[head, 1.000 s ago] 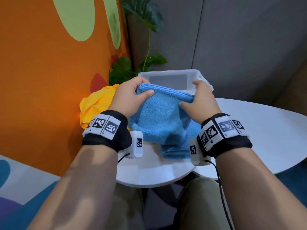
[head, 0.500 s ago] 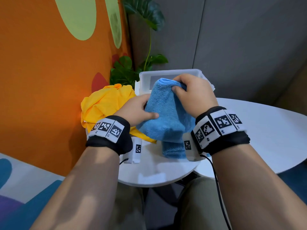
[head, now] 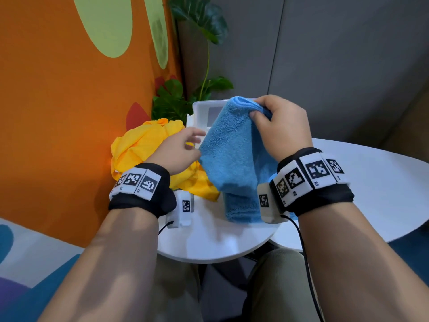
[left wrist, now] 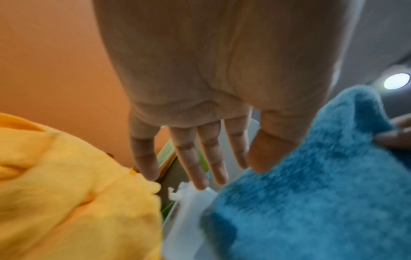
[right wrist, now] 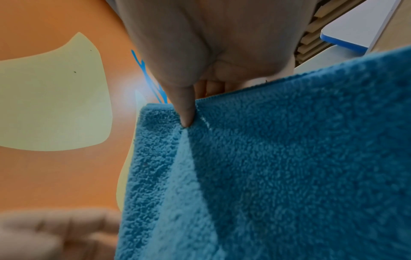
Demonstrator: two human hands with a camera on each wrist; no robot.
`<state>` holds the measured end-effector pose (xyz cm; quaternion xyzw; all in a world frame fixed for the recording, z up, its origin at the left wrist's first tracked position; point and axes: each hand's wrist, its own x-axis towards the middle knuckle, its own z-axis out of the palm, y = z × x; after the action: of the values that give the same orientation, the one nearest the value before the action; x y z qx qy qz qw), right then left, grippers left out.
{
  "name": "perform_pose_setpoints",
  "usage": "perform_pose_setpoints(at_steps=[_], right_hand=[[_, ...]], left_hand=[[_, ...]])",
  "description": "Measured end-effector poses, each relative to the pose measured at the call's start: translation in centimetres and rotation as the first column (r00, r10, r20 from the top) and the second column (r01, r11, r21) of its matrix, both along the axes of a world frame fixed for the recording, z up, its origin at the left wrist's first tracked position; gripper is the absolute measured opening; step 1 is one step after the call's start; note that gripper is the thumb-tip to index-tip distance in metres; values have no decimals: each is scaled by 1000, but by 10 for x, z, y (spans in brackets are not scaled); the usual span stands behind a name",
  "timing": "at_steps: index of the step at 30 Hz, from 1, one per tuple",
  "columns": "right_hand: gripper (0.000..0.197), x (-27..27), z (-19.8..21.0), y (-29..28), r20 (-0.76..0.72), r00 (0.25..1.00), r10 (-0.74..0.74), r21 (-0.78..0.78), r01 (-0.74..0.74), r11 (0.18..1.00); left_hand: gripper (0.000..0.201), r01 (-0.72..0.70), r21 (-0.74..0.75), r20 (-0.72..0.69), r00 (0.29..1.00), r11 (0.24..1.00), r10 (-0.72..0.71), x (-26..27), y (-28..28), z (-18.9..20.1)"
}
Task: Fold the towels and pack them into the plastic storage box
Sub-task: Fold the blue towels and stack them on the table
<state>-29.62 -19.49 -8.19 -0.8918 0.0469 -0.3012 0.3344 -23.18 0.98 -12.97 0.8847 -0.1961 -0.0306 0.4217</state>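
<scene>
Round white table under everything. Folded blue terry towel lifted above the near edge of the clear plastic storage box, lower end trailing on the table. Crumpled yellow towel heaped just left. Right hand pinching the blue towel's top fold. Left hand spread, fingers straight, beside the towel's left edge.

Orange wall with green ovals, grey panels, leafy plant, white round table
</scene>
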Motion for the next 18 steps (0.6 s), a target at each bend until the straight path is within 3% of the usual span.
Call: perform_pose_setpoints(at_steps=[3, 6, 8, 11, 15, 18], right_hand=[[19, -1, -1, 4, -31, 999, 44, -31, -45, 999], [19, -1, 0, 8, -51, 993, 110, -44, -112, 993], [17, -2, -1, 10, -68, 989, 133, -45, -136, 990], [11, -2, -5, 8, -112, 982, 151, -56, -158, 986], [25, 0, -20, -4, -399, 916, 38, -176, -117, 977], [14, 0, -30, -12, -464, 881, -95, -257, -32, 966]], left_hand=[[46, 122, -204, 51, 992, 971, -114, -7, -9, 18], [37, 167, -186, 119, 982, 968, -146, -11, -17, 29], [23, 136, -154, 150, 982, 979, -113, -13, -20, 29], [18, 85, -154, 189, 981, 984, -55, -12, -20, 25], [15, 78, -224, 208, 978, 972, -30, -10, -11, 30], [14, 55, -232, 218, 976, 971, -4, -8, -4, 32]])
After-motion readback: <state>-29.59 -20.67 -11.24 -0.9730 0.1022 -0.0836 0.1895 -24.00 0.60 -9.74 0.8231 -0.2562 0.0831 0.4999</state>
